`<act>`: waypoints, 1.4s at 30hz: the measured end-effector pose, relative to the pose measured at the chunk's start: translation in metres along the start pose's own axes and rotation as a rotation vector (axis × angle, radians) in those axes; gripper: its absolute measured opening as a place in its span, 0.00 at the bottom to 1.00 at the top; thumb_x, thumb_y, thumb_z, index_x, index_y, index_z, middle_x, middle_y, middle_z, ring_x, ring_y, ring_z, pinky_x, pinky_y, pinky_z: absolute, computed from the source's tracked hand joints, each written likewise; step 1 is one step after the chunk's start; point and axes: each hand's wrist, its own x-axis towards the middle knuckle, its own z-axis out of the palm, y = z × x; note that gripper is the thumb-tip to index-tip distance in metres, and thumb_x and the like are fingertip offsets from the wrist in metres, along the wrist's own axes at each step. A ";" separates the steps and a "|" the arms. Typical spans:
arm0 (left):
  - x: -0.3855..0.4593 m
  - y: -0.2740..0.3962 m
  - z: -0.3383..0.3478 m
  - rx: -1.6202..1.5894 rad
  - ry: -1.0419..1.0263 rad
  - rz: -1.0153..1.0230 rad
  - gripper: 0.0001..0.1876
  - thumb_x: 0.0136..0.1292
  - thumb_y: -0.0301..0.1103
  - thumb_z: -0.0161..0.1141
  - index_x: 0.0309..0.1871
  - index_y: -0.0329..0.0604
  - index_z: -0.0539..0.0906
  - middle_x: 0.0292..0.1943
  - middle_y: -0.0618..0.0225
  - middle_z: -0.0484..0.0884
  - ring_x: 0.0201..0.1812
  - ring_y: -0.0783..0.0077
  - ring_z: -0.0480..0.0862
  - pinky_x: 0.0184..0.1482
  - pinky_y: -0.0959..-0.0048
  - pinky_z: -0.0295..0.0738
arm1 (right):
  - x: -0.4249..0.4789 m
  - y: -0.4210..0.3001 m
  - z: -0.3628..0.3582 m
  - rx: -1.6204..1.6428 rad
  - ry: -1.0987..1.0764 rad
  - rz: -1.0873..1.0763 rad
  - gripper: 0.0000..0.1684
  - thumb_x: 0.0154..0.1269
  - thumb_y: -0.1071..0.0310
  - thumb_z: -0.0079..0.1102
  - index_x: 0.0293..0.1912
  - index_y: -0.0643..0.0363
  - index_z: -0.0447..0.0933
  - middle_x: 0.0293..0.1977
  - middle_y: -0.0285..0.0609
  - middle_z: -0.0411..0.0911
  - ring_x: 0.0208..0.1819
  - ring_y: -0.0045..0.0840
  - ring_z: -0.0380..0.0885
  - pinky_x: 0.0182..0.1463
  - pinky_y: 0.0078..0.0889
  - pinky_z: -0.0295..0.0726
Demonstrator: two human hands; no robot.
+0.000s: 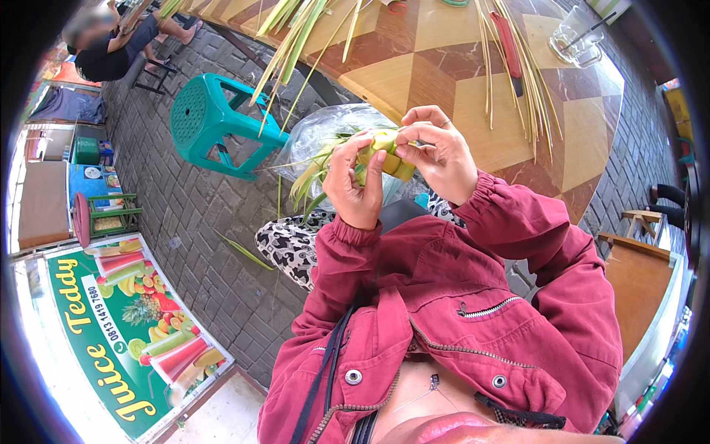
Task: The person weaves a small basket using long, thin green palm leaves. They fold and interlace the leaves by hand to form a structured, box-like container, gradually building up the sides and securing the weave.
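A small woven pouch of yellow-green palm-leaf strips (395, 164) is held up before my chest, between both hands. My left hand (358, 180) grips its left side with thumb and fingers. At its upper right, my right hand (438, 151) pinches the weave or a strip end; the exact strip is hidden by the fingers. Loose leaf ends (306, 180) trail out to the left past my left hand. Beneath and behind the pouch, a clear plastic bag (327, 125) lies near my lap; its contents are hard to make out.
The patterned table (432, 83) bears long leaf strips (294, 33), thin leaf ribs (535, 105), a red-handled knife or cutter (505, 44) and a glass mug (577, 39) with a straw. A teal plastic stool (213, 127) stands left on paving. Farther off, a person (111, 50) sits.
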 end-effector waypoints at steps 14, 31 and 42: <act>0.006 0.011 0.003 -0.328 0.060 -0.199 0.04 0.61 0.21 0.54 0.38 0.35 0.77 0.37 0.60 0.81 0.49 0.58 0.79 0.49 0.66 0.74 | 0.002 -0.014 -0.004 -0.155 -0.026 -0.009 0.07 0.50 0.73 0.66 0.31 0.57 0.78 0.37 0.36 0.69 0.38 0.21 0.69 0.34 0.21 0.69; 0.000 0.006 0.006 -0.454 0.089 -0.209 0.09 0.57 0.18 0.58 0.41 0.34 0.78 0.41 0.60 0.78 0.49 0.63 0.78 0.50 0.71 0.72 | 0.001 -0.011 -0.002 -0.149 -0.033 -0.141 0.05 0.53 0.79 0.60 0.32 0.64 0.75 0.36 0.40 0.72 0.41 0.28 0.72 0.46 0.26 0.71; -0.002 0.013 0.012 -0.619 0.057 -0.336 0.08 0.55 0.16 0.59 0.38 0.35 0.79 0.37 0.62 0.79 0.52 0.57 0.77 0.55 0.66 0.68 | -0.001 -0.011 0.000 0.038 0.037 0.011 0.05 0.51 0.80 0.61 0.31 0.63 0.78 0.34 0.38 0.73 0.39 0.23 0.74 0.45 0.22 0.72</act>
